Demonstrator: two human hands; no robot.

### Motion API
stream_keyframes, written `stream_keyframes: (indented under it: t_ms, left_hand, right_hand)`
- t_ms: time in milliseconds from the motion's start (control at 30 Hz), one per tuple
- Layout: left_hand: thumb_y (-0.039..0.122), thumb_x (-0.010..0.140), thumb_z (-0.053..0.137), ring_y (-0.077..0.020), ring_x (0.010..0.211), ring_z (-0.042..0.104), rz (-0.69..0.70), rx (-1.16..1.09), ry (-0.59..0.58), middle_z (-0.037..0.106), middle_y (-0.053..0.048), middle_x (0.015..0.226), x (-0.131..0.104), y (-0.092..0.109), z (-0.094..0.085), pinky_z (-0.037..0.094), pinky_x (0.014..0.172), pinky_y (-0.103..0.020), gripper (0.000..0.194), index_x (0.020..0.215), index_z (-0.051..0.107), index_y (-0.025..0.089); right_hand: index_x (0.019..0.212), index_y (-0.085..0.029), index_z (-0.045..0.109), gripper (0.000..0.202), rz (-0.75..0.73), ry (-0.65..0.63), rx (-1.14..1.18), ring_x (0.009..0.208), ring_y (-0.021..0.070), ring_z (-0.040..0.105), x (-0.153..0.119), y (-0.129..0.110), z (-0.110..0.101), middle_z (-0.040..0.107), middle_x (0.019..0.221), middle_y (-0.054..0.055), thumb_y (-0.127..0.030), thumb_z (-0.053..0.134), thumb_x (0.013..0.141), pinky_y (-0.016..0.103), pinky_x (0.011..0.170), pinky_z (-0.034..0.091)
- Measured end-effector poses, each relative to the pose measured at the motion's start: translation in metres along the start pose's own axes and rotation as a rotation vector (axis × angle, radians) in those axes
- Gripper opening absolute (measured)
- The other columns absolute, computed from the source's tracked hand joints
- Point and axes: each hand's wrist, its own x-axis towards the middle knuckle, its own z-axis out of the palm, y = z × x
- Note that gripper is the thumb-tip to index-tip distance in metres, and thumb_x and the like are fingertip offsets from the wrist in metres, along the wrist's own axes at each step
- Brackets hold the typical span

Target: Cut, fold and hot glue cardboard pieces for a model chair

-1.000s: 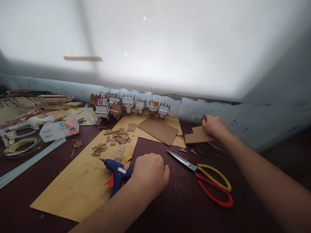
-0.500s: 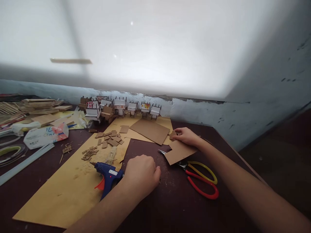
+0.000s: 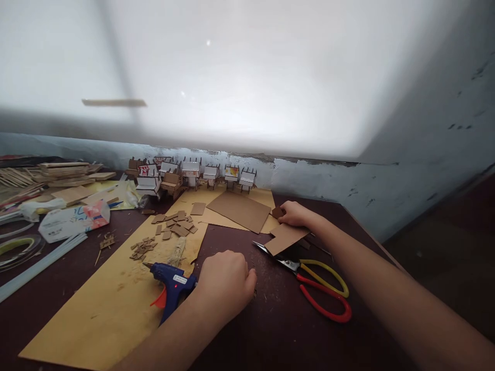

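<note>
My left hand (image 3: 225, 282) is closed in a fist near the table's front, beside a blue hot glue gun (image 3: 176, 283) with a red trigger. Whatever its fingers hold is hidden. Farther off to the right, the fingers of my right hand (image 3: 296, 213) pinch a small brown cardboard piece (image 3: 277, 212). Just below that hand lies a notched cardboard sheet (image 3: 289, 239), partly over the scissors (image 3: 288, 263). The scissors have one yellow and one red handle, and their blade tips point left.
Small cut cardboard pieces (image 3: 180, 224) are heaped on a yellow board (image 3: 88, 314). Behind them lies a larger cardboard sheet (image 3: 240, 210). Several miniature cardboard chairs (image 3: 191, 169) stand along the wall. Glue sticks (image 3: 46, 265), tape rolls (image 3: 17, 247) and wood strips (image 3: 64, 172) crowd the left.
The notched cardboard sheet has shifted slightly back, uncovering more of the scissor blades. My right hand has moved a little while keeping the small piece; my left fist stays nearly still.
</note>
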Motion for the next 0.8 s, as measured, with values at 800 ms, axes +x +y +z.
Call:
stream_keyframes:
  t_ms: [800]
  left_hand:
    - [0.039, 0.09, 0.049, -0.0329, 0.082, 0.073, -0.006, -0.008, -0.008, 0.076, -0.011, 0.084, 0.0, 0.0, -0.001, 0.051, 0.067, -0.04, 0.034, 0.073, 0.07, 0.019]
  right_hand:
    - [0.126, -0.021, 0.064, 0.028, 0.006, -0.062, -0.16, 0.107, 0.0242, 0.067, -0.015, 0.004, -0.005, 0.064, 0.13, 0.01, -0.032, 0.063, 0.1, 0.044, 0.09, 0.058]
